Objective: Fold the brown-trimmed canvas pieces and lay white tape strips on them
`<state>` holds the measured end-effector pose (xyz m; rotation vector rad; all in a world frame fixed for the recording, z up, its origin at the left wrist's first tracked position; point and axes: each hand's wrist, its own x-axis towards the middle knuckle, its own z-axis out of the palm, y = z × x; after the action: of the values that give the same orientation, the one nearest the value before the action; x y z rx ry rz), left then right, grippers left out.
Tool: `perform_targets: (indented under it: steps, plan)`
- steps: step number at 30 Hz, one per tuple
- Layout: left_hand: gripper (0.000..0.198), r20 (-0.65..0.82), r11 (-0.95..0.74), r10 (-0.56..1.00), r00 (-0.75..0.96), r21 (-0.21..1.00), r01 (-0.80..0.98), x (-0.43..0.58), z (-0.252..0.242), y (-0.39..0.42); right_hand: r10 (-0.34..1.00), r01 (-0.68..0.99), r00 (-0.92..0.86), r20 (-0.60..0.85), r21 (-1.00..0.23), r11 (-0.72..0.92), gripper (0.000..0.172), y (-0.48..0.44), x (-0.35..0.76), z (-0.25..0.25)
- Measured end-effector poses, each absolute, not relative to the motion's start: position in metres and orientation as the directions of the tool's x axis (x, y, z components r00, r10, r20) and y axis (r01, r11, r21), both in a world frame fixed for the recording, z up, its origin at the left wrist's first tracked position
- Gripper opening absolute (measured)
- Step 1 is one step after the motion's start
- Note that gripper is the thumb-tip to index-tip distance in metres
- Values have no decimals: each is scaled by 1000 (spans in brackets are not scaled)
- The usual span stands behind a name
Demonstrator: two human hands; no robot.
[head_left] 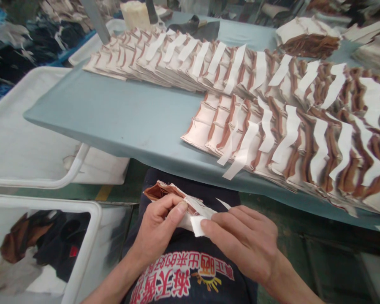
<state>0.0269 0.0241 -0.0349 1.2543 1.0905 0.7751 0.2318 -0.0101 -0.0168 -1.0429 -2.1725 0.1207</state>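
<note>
With the left hand (160, 223) closed, pinching a brown-and-cream fabric bundle (166, 190) between thumb and curled fingers; with the right hand (245, 236) nearly closed too, clasping a white strip (196, 226) under the thumb. Bundle held over dark lettered cloth (190, 245) on the lap, just short of the tabletop (114, 105). Probably best to keep the left thumb firm, so as not to let the layers slide; to bring the strip snug and flat, without crumpling the fabric. Posed with forearms angled in from the lower corners, with the left thumb pointing across the bundle and the right knuckles uppermost; impossible to see most fingertips.
</note>
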Motion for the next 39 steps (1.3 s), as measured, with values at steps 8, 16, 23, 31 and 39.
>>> perform_targets:
  steps: [8, 16, 23, 31, 39]
  plan:
    - [51, -306, 331, 878, 368, 944, -6, 18, -54, 25, 998, 154, 44, -50, -987, -56, 30, -19, 220, -3]
    - [72, -353, 441, 839, 414, 887, -138, 22, -50, 28, 950, 172, 63, -307, -934, -313, 30, -8, 200, 1]
    - [71, -316, 410, 858, 405, 896, -171, 21, -52, 26, 933, 155, 123, -338, -922, -355, 32, -4, 190, -19]
    - [72, -338, 412, 853, 397, 904, -116, 19, -58, 25, 926, 142, 184, -329, -924, -356, 32, -6, 184, -32]
    - [69, -306, 394, 865, 399, 905, -160, 18, -57, 25, 930, 238, 222, -293, -908, -343, 28, -5, 178, -32]
